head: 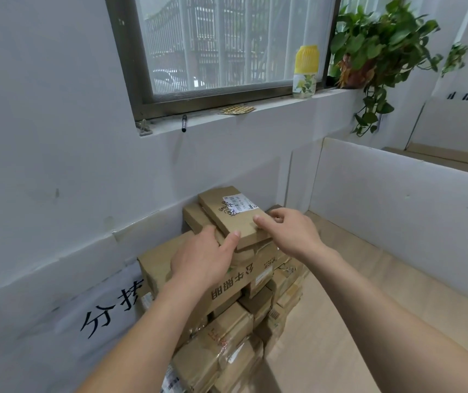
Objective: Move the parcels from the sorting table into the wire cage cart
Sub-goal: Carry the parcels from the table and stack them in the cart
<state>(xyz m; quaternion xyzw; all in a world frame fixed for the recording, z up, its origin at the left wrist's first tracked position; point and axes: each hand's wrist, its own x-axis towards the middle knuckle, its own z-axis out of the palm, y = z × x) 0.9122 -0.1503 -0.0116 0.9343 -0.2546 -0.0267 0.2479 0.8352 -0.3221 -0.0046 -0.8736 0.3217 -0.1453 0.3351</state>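
Both hands are at the top parcel (234, 215), a flat brown box with a white label that caps a stack of parcels (227, 307) heaped in the corner against the wall (57, 165). The left hand (201, 259) lies over the near left corner, fingers mostly straight, forefinger pressing on the box top. The right hand (289, 229) curls at the right edge, thumb on top and fingers reaching round the side; it looks to be closing on the box, not yet lifting it.

To do this step well, I judge the box wants a hold on two opposite sides, with fingers slid under an edge that overhangs the parcels below, then a straight lift before any sideways carry. It sits skewed on a second box (196, 218), and the heap under it is loose and uneven, so a drag could tip neighbours off the pile.

Edges and room: the wall closes off the left and back, and the window sill (227, 114) overhangs above, carrying a pen (184, 123), a blister pack (237, 110) and a bottle (306, 72); a high lift near the wall could knock these. A white partition (397, 199) bounds the right. Between heap and partition the bare table (340, 293) leaves an open lane towards the viewer, the likely way out. The cage cart is not in view, so I cannot tell which way the carry must go.
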